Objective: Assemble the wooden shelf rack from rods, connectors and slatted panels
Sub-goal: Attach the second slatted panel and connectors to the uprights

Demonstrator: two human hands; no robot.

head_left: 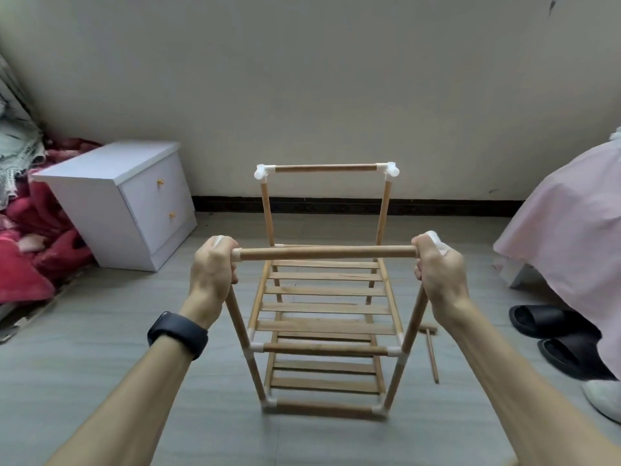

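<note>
Rack [325,349] stands upright on the floor [161,412], with slatted panels [324,291] fitted. Left grip [213,267] is curled tight around the left connector [219,239] at the near top corner, 9 o'clock of the rack. Right grip [438,265] is curled tight around the right connector [436,237] at 3 o'clock. Top rod [327,253] spans between both. A loose rod [432,358] lies on the floor at 4 o'clock.
</note>
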